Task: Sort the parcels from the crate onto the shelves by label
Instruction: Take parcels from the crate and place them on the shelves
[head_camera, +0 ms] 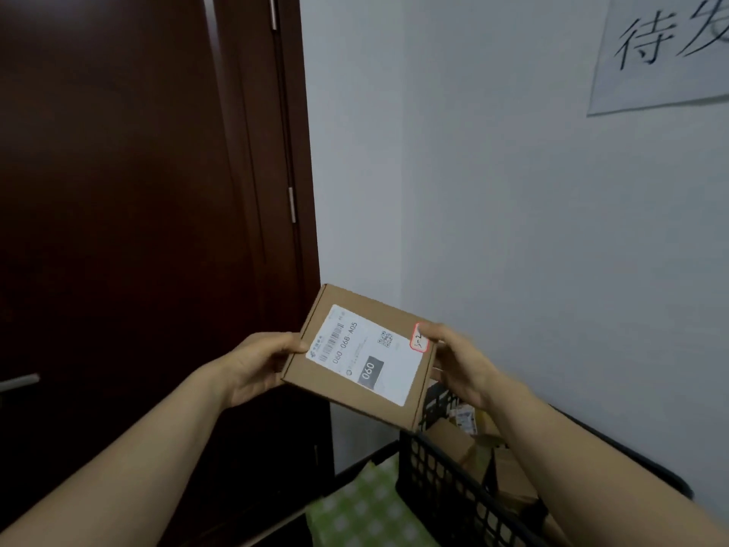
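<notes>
A flat brown cardboard parcel (357, 355) is held up in front of me, face toward the camera. It bears a white shipping label with a barcode, "060" and a small red-edged sticker at its right corner. My left hand (256, 365) grips its left edge. My right hand (457, 361) grips its right edge, thumb on the sticker. Below, the black lattice crate (442, 483) holds several more cardboard parcels (465, 444).
A dark wooden door (130, 215) fills the left side. A white wall (532, 230) stands behind, with a paper sign (662, 49) at the upper right. The crate rests on a green checked cloth (363, 507).
</notes>
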The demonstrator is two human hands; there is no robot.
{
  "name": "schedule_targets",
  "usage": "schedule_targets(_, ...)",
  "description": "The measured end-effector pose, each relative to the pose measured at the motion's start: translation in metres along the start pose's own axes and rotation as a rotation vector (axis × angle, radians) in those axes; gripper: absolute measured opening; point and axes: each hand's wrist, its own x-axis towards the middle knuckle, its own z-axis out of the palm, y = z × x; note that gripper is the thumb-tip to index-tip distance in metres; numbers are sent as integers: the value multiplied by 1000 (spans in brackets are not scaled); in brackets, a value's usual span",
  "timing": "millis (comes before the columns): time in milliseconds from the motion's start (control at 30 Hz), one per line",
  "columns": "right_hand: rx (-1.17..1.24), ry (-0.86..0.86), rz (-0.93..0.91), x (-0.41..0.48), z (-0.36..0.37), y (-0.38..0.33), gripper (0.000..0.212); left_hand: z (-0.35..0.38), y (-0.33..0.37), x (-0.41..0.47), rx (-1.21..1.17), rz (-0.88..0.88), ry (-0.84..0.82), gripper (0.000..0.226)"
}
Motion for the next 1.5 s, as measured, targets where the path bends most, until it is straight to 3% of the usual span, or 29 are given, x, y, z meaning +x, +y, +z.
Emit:
schedule_targets(133, 108, 16, -1, -1, 24, 2, 11, -8, 12, -8, -27, 106, 99, 20)
schedule_targets(167, 142, 31, -8, -2, 30, 3, 12, -8, 12, -8, -49, 133, 171, 27)
schedule_targets(233, 230, 68, -13, -1, 43, 6, 12, -11, 6, -9, -142, 109, 335, 69)
schedule_targets(300, 323, 72, -4, -1, 57, 9, 11, -3, 0, -22, -124, 14, 321, 93)
schedule_targets(367, 379, 51, 15, -1, 71, 11, 12, 7, -10, -32, -27, -71, 181, 87)
schedule_targets(400, 389, 33, 26, -1, 77, 12, 13, 11, -13, -37, -22, -68, 149, 72)
schedule_targets(500, 375, -18, 35, -1, 87, 11, 18, 9, -12, -43, -115, 20, 173, 34)
schedule_targets(600, 363, -58, 69, -3, 90, 5, 29, -2, -5, -50, -149, 75, 194, 24)
schedule_targets(1200, 224, -168, 78, -21, 134, -1, 23, -36, 2, -92, -152, 99, 273, 27)
schedule_targets(1400, 256, -324, 67, -28, 177, 1, 19, -68, 9, -129, -131, 104, 380, 40)
schedule_targets(1500, 245, -432, 76, -31, 208, 4, 32, -88, 12, -159, -100, 118, 475, 49)
